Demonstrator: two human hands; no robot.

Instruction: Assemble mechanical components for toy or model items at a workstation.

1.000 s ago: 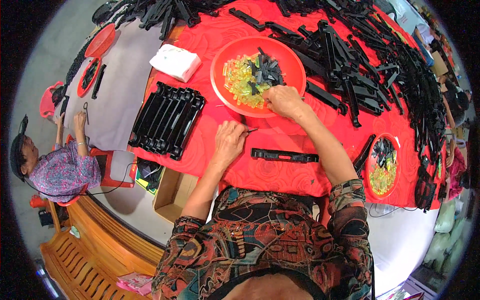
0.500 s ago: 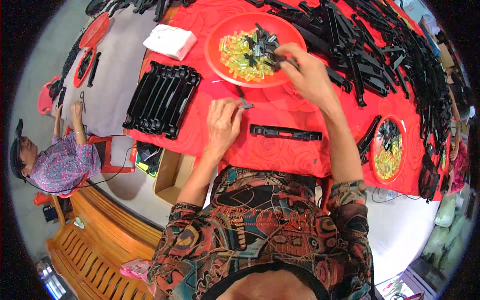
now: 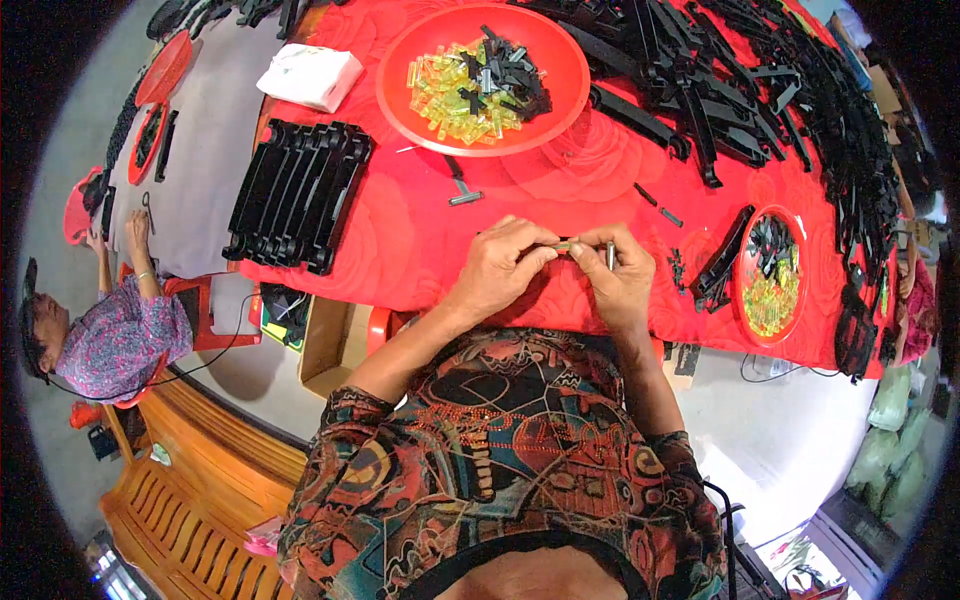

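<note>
Above the near edge of the red-covered table, my two hands meet fingertip to fingertip. My left hand (image 3: 498,262) is closed in a pinch on one end of a small yellowish-green piece (image 3: 563,247). At its other end my right hand (image 3: 618,275) pinches too, with a short grey metallic piece (image 3: 611,256) sticking up between its fingers. My fingers hide most of what lies between them. Beyond my left hand lies a T-shaped black and grey piece (image 3: 464,192). Small dark pieces (image 3: 658,205) lie beyond the right.
A red plate (image 3: 400,120) holds yellow clear pieces and black parts. Long black parts (image 3: 298,195) lie stacked at left beside a white packet (image 3: 311,77). A smaller plate (image 3: 748,300) stands at right; black parts (image 3: 700,100) heap behind. A person (image 3: 120,335) works at far left.
My right hand has left the plate and come down to meet my left, which moved right and nearer. The long black part in front of me no longer shows. The view has shifted slightly.
</note>
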